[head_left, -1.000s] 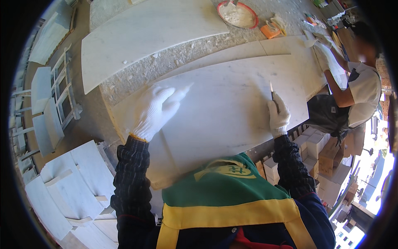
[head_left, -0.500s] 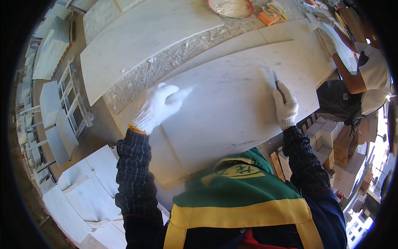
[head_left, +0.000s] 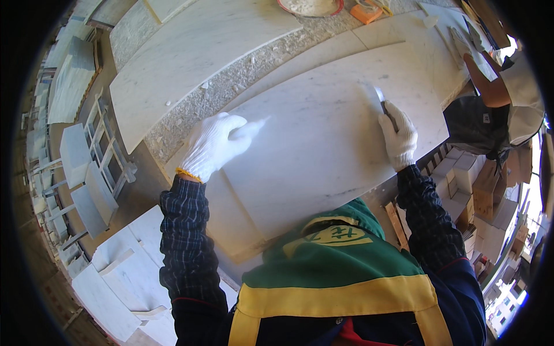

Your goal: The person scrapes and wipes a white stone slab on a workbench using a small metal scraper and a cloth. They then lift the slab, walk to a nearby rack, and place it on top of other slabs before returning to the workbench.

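Observation:
A large white-grey marble slab (head_left: 323, 132) lies before me on top of other pale slabs. My right hand (head_left: 398, 135), in a white knitted glove, is closed around a dark-handled putty knife (head_left: 379, 95), its bright thin blade pointing away over the slab. On the slab's left side rests my left hand (head_left: 210, 144), gloved too. Its thumb stretches out over the stone, apart from the index finger, and nothing shows between them. The other fingers are mostly hidden.
Another marble slab (head_left: 202, 57) lies beyond a strip of stone rubble (head_left: 196, 106). A red-rimmed basin (head_left: 311, 7) of pale powder and an orange block (head_left: 365, 12) sit at the far side. A co-worker (head_left: 499, 86) is at the right, above stacked boxes (head_left: 461, 173). Slabs on racks (head_left: 78, 153) line the left.
The putty knife's blade has tilted and now catches the light. My view has shifted slightly, and the left hand keeps its place on the slab.

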`<state>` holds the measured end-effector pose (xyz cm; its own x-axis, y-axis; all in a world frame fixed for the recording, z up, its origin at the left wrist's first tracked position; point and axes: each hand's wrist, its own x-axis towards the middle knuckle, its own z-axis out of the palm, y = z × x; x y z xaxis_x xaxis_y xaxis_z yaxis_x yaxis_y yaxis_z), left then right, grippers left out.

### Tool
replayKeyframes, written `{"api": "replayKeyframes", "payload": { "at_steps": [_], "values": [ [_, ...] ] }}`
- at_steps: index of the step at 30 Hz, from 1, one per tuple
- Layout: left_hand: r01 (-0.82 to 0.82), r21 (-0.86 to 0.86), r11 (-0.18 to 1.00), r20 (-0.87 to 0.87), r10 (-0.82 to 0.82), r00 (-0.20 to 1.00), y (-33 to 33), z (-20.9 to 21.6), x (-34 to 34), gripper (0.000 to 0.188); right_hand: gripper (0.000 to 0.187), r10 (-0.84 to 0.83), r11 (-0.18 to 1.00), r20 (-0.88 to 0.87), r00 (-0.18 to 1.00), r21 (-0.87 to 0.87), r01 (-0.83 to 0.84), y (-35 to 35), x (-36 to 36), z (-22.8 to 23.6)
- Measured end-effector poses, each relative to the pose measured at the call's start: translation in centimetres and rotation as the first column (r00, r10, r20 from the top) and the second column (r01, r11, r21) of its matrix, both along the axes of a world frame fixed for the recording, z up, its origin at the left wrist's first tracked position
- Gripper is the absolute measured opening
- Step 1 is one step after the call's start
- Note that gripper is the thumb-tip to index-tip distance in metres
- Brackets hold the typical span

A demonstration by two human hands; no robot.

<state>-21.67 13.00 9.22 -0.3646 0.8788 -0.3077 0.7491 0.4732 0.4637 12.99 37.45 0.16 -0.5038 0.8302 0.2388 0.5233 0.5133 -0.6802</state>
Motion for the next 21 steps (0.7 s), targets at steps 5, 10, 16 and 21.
{"api": "replayKeyframes", "payload": {
  "at_steps": [5, 10, 16, 21],
  "values": [
    [0.006, -0.043, 0.999, -0.011, -0.006, 1.0, 0.4, 0.2, -0.2, 0.04, 0.034, -0.01, 1.0, -0.007, 1.0, 0.023, 0.01, -0.1, -0.1, 0.0],
    [0.006, -0.004, 1.0, 0.002, -0.006, 1.0, 0.5, 0.5, -0.2, 0.035, 0.034, -0.029, 0.998, -0.024, 0.999, 0.051, 0.03, -0.1, -0.2, -0.3],
    [-0.007, -0.074, 0.997, -0.007, 0.007, 1.0, 0.7, 1.1, -0.1, 0.034, 0.035, -0.027, 1.0, 0.019, 0.999, -0.004, 0.027, -0.3, -0.1, 0.2],
    [-0.033, -0.067, 0.997, 0.037, 0.036, 0.999, 0.5, 1.1, -0.2, 0.043, 0.034, -0.03, 0.999, 0.011, 1.0, -0.02, 0.03, -0.3, -0.3, 0.5]
  ]
}}
